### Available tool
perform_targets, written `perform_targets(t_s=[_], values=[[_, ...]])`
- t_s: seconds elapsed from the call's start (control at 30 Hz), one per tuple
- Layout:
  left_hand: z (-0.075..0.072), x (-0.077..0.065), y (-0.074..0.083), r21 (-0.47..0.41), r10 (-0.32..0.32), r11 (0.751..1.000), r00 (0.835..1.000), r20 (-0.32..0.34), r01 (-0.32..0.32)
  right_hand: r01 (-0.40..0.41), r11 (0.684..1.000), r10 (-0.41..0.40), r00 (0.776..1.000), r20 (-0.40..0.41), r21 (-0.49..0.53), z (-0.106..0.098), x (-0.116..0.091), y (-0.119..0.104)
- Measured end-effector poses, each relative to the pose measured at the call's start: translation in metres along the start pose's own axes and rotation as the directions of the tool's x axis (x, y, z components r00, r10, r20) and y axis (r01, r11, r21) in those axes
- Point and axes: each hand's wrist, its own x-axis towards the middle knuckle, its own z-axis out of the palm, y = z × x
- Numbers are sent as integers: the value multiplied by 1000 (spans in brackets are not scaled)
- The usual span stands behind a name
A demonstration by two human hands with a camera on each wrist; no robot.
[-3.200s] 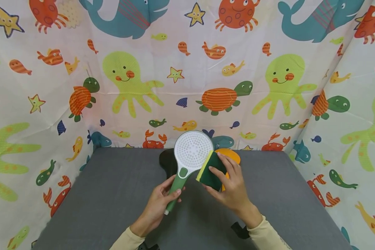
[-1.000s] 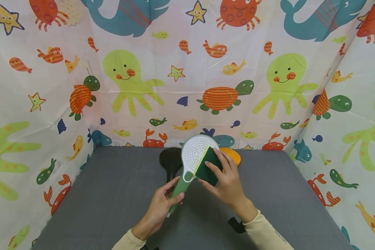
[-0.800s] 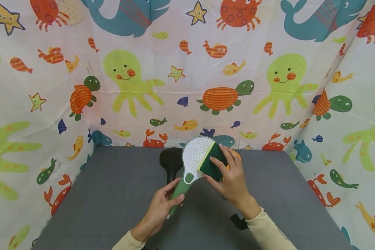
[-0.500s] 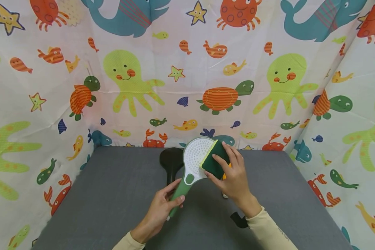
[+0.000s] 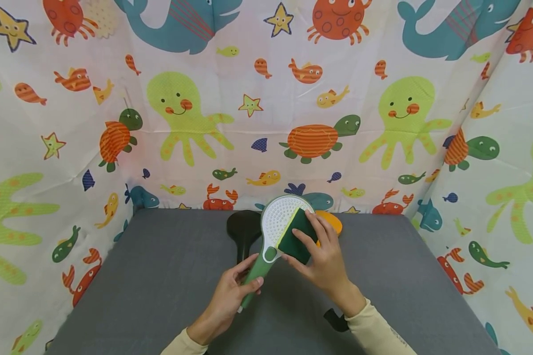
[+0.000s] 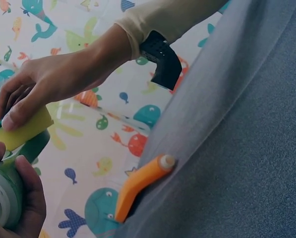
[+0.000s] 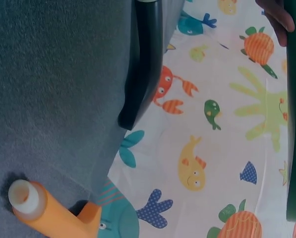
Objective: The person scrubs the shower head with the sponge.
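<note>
My left hand (image 5: 226,296) grips the green handle of a shower head (image 5: 277,219), which is tilted with its white nozzle face toward the head camera. In my right hand (image 5: 326,264) is a sponge (image 5: 298,239) with a dark green scouring side, pinched between thumb and fingers. The sponge's yellow side lies against the right part of the nozzle face and hides it. From the left wrist view, the yellow side of the sponge (image 6: 29,130) shows under the right thumb, and the left fingers (image 6: 32,198) curl round the handle's end.
Behind the hands, a black shower head (image 5: 244,229) and an orange one (image 5: 328,227) lie on the grey table (image 5: 173,276). The orange one is partly hidden by the right hand. A curtain (image 5: 266,98) printed with sea animals encloses the back and sides.
The sponge has slid back and forth over the nozzle face; since half a second ago it went down and left. The held shower head sits slightly further right and lower than at first.
</note>
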Motion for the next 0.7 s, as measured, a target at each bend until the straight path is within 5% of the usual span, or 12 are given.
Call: perform_targets(t_s=[0.4,0.7], values=[[3,-1,4,-11,-10,1000,1000,17,10,-57,998,57,998,-28,0,-6,9,13],[5,0,5,-16,-13,1000,1000,17,13,9,1000,-9,999,-41,6,0,9,1]])
